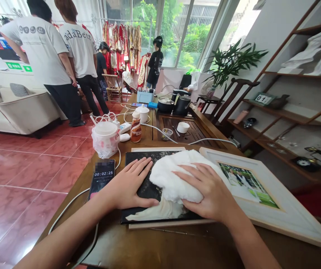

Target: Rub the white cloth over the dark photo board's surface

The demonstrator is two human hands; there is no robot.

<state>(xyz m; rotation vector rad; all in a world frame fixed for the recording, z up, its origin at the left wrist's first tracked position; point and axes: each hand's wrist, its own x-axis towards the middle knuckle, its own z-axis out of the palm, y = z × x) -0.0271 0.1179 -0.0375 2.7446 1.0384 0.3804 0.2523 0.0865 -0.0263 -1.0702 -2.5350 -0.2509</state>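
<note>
My left hand (136, 183) lies flat on the left part of a dark picture panel (151, 186), fingers spread. A bunched white cloth (171, 172) sits on the same panel under my right hand (206, 186), whose fingers curve over it and press it down. The cloth covers much of the panel's right half; pale, fabric-like shapes show along the panel's lower edge. Below the panel, a light wooden edge (171, 224) sticks out. To the right rests a white-framed photo (250, 183) of people on grass.
Left of the panel lies a phone (103, 173) with a running timer. Behind it stand a plastic-wrapped tub (105, 138), a Nescafé bottle (136, 129) and a lidded white cup (142, 113). Cables cross the wooden table (160, 244). Several people stand farther back, near a sofa (22, 112) and clothes rack.
</note>
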